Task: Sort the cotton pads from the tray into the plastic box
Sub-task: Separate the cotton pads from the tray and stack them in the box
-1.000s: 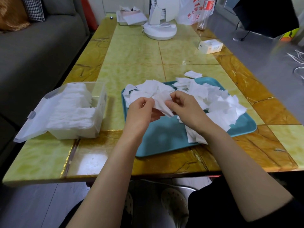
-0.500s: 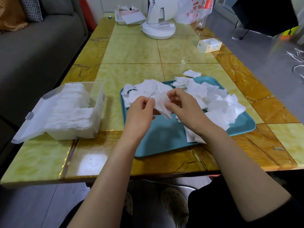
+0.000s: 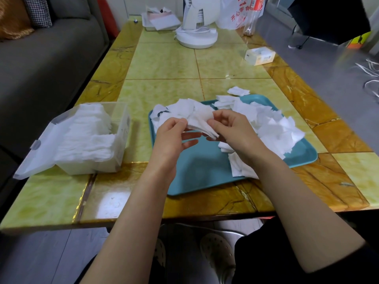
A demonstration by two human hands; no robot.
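Left hand (image 3: 170, 138) and right hand (image 3: 235, 132) each pinch 1 stack of cotton pads (image 3: 200, 124) over the teal tray (image 3: 196, 167); a plastic bag (image 3: 233, 16) reads "开心零".

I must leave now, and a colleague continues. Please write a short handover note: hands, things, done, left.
Left hand and right hand both pinch a small stack of pads above the tray.
The plastic box, lid open, left of the tray, already holds rows of pads.
Left to do: box this stack, then the loose pads on the tray, plus one stray pad on the table beyond it.
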